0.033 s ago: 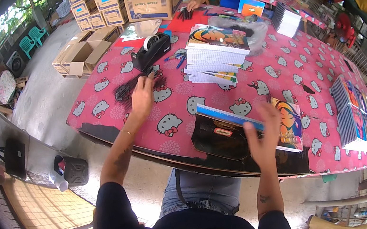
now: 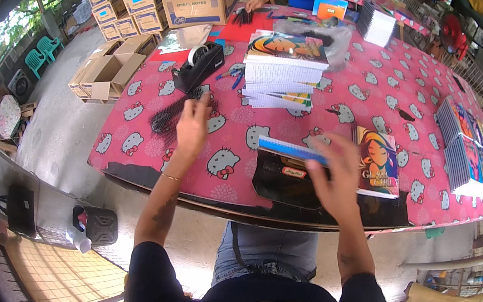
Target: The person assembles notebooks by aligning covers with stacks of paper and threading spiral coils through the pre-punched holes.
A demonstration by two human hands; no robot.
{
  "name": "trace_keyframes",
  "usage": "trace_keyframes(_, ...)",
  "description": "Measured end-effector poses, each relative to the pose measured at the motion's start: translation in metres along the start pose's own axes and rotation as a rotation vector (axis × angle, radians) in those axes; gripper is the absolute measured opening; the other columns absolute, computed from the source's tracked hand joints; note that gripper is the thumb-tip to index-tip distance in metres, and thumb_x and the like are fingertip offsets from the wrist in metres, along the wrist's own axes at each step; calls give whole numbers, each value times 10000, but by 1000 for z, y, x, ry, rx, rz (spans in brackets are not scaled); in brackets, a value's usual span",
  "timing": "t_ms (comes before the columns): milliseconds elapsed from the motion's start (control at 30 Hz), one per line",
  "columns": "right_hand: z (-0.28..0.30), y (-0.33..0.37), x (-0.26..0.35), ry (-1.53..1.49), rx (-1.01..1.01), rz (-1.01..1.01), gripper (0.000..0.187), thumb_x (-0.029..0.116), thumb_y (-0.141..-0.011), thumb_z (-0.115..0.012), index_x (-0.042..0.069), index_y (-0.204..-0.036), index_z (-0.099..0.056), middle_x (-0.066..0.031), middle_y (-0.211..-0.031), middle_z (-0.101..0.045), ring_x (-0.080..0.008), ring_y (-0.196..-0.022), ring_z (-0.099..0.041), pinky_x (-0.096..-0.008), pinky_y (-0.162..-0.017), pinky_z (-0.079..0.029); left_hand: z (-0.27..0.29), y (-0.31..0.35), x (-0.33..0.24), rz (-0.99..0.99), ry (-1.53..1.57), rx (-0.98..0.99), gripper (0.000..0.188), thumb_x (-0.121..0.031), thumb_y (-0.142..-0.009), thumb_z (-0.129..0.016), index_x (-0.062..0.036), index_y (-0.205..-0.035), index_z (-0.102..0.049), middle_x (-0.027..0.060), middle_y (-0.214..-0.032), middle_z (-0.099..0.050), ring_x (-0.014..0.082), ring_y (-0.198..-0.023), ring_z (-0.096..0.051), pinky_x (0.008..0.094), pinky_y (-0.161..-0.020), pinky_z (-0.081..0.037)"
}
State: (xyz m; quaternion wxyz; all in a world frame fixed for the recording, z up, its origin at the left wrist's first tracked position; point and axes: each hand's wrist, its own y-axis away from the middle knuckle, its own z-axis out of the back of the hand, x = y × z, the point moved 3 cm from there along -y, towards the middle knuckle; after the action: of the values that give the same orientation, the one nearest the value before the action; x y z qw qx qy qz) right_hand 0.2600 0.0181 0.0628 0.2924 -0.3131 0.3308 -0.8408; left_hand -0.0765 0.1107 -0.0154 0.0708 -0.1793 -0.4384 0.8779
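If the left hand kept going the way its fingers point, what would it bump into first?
Probably the pile of black spiral combs just past the left hand; the black tape dispenser lies farther on. Depth is hard to judge.

our right hand point(image 2: 340, 181) is motion-blurred and covers part of the spiral notebook point(image 2: 289, 150) — we cannot tell if its fingers grip it. the left hand point(image 2: 192, 127) hides part of the black coil bundle point(image 2: 165, 117).
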Motion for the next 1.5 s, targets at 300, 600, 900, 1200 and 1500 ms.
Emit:
trace_keyframes(300, -82, -30, 0, 42, 97, 45, 118, 168, -909, -683, 86, -991, -699, -73, -769, -676, -281, -708, -672, -412, -666, -506, 46, 24, -117, 143, 515, 206, 202, -135, -893, -741, -54, -1079, -741, 123, -766, -634, 243, -650, -581, 359, -577, -447)
trace_keyframes(600, -79, -33, 2, -11, 166, -20, 102, 187, -913, -681, 95, -948, -706, -69, -784, -681, -288, -705, -665, -416, -654, -502, 37, 24, -110, 240, 654, 174, 224, -70, -883, -734, -49, -1106, -727, 114, -836, -663, 262, -708, -631, 343, -625, -494)
trace_keyframes(900, -67, -38, 7, -51, 166, 126, 84, 177, -920, -667, 105, -951, -698, -67, -812, -697, -290, -729, -674, -428, -633, -497, 32, -9, -92, -147, 641, 616, 352, -202, -885, -731, -58, -1197, -655, 123, -1019, -617, 307, -843, -637, 408, -732, -512)
trace_keyframes(1200, -62, -31, -14, -33, 240, 12, 113, 176, -935, -645, 99, -1011, -680, -81, -833, -692, -322, -701, -665, -425, -629, -492, 12, 70, -140, -268, -113, 333, 895, -608, -924, -512, 83, -1480, -393, 250, -1595, -325, 423, -1479, -305, 688, -1153, -153)
trace_keyframes(1500, -27, -11, -23, 74, 338, -12, 178, 171, -924, -649, 112, -1085, -695, -75, -918, -710, -321, -826, -679, -449, -726, -496, 17, 66, -146, -312, -92, 476, 912, -546, -855, -646, 49, -1495, -384, 280, -1575, -339, 426, -1484, -305, 716, -1130, -183)
